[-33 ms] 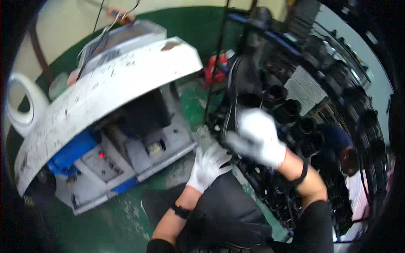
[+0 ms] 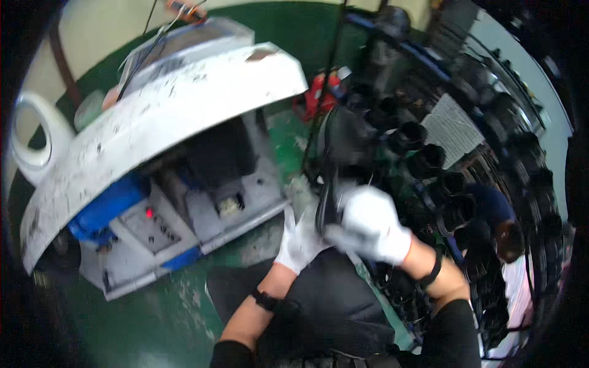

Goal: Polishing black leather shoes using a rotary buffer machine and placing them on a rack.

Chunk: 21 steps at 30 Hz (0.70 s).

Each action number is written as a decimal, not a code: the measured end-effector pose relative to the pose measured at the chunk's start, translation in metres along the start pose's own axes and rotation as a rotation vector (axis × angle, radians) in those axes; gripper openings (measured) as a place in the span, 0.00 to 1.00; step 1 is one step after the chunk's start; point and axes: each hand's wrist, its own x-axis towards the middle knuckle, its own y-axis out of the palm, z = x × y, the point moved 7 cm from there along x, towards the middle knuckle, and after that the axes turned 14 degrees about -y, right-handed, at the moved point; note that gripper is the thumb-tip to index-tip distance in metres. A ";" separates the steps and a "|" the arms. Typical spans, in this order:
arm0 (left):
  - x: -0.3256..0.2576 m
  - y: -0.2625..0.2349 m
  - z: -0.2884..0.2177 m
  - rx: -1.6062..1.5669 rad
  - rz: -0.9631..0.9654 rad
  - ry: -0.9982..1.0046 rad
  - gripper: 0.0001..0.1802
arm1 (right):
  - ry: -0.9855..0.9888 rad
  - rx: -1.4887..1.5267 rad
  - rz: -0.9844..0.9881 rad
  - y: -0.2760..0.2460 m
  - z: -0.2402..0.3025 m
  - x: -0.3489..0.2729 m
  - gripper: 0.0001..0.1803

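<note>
My right hand point(image 2: 371, 224), in a white glove and blurred by motion, is closed around the lower part of a long black boot-like thing point(image 2: 350, 138) with a pale line along its edge. This thing stands roughly upright, and its exact kind is blurred. Close to its lower end is my left hand point(image 2: 299, 242), also white-gloved, its thumb and fingers apart. Whether the left fingertips touch the black thing, I cannot tell. Below both hands lies dark cloth point(image 2: 319, 294) over my lap.
To the left stands a machine with a scuffed white hood point(image 2: 165, 116), blue parts and a red light point(image 2: 149, 213). On the right is a rack of several black boot-like items point(image 2: 423, 159) with a paper sheet point(image 2: 453, 130). A person point(image 2: 491, 208) is beyond it. A red object point(image 2: 322, 92) stands behind.
My right hand has come slightly left and down with the black boot-like thing, closing the gap to my left hand. The whole view has shifted a little.
</note>
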 end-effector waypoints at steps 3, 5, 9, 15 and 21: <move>-0.016 -0.057 -0.030 -0.072 -0.063 0.198 0.54 | 0.047 0.463 -0.002 0.088 0.065 -0.034 0.17; -0.044 -0.065 -0.044 -0.106 -0.146 0.231 0.53 | 0.254 0.691 0.081 0.138 0.069 -0.047 0.15; -0.091 -0.097 -0.082 -0.094 -0.429 0.484 0.41 | 0.968 0.945 0.436 0.243 0.042 -0.077 0.15; -0.093 -0.096 -0.150 0.029 -0.423 0.662 0.42 | 1.214 2.218 -0.799 0.325 -0.005 -0.041 0.24; -0.104 -0.101 -0.194 -0.048 -0.490 0.501 0.42 | 1.253 2.264 -0.675 0.342 -0.026 0.033 0.16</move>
